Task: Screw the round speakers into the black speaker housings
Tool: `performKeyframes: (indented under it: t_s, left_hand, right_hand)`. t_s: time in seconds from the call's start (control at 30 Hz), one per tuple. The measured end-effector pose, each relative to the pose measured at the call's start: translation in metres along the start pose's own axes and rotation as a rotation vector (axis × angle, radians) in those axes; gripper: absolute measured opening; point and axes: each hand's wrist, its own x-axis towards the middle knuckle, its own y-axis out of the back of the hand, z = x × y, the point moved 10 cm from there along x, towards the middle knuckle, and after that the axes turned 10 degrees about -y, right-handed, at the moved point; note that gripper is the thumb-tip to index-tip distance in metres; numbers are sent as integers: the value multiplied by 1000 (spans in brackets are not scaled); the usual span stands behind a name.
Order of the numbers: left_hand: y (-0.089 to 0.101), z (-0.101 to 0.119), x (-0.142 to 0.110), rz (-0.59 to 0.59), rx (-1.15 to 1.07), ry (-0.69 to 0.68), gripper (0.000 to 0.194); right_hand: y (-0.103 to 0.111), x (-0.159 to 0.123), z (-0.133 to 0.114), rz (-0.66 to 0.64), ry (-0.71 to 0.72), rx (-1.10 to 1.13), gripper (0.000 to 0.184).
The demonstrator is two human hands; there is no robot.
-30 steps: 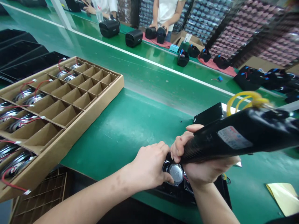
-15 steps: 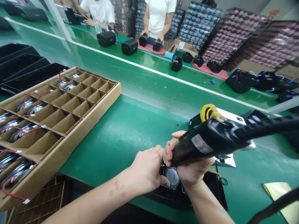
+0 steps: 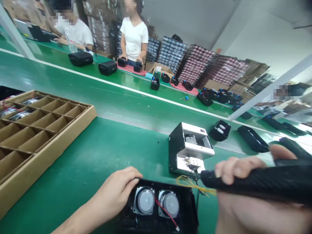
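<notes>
My left hand (image 3: 118, 191) grips the upper left rim of a black speaker housing (image 3: 187, 208), thumb and fingers pinched over the edge. Two round silver speaker drivers (image 3: 145, 201) sit side by side in it, with a red wire and white plug (image 3: 177, 228) lying across the right one. On the right, my right hand (image 3: 260, 208) is wrapped round a black electric screwdriver (image 3: 268, 182), blurred and close to the camera. Its tip points left, near the front of a black-and-white screw feeder (image 3: 195, 152). Yellow strands (image 3: 195, 186) hang beneath the tip.
A cardboard divider tray (image 3: 80, 122) with some wired drivers stands at the left. Beyond the white line, co-workers (image 3: 134, 39) handle black speakers (image 3: 108, 67). More black housings (image 3: 253, 139) lie behind the feeder, beside a slanted white post (image 3: 270, 87).
The screwdriver has lifted off the drivers and swung right to the feeder. My left hand has moved from beside a driver to the housing's rim. The view has turned up and right.
</notes>
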Motion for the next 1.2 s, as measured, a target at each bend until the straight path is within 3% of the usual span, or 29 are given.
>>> performKeyframes:
  t_s: [0.07, 0.17, 0.27, 0.37, 0.43, 0.5, 0.57, 0.7, 0.8, 1.0, 1.2]
  left_hand:
    - [11, -12, 0, 30, 25, 21, 36]
    - [26, -29, -3, 50, 60, 60, 36]
    - [37, -34, -11, 67, 195, 77, 37]
    - [49, -4, -16, 151, 444, -49, 39]
    - [42, 33, -15, 149, 536, -234, 40]
    - [18, 66, -13, 56, 548, -417, 45]
    - [-10, 84, -9, -38, 529, -517, 52]
    - [-57, 84, -1, -102, 588, -641, 55]
    - [-77, 75, 0, -145, 582, -726, 49]
    - [-64, 84, -3, -56, 434, -808, 26]
    - [-41, 88, 3, -240, 255, -601, 26]
  right_hand:
    - [29, 17, -9, 111, 87, -74, 59]
    - [47, 33, 2, 214, 82, -128, 72]
    - [40, 38, 17, 207, 75, -162, 82]
    - [29, 35, 31, 158, 25, -171, 83]
    - [29, 32, 38, 150, -17, -163, 83]
    - [30, 30, 43, 152, -46, -153, 84]
    - [32, 29, 47, 146, -52, -146, 83]
    - [31, 28, 52, 124, -57, -141, 81]
    - [30, 27, 55, 105, -71, -121, 80]
    - [35, 23, 56, 73, -103, -97, 83]
    - [43, 15, 37, -1, -104, -13, 82]
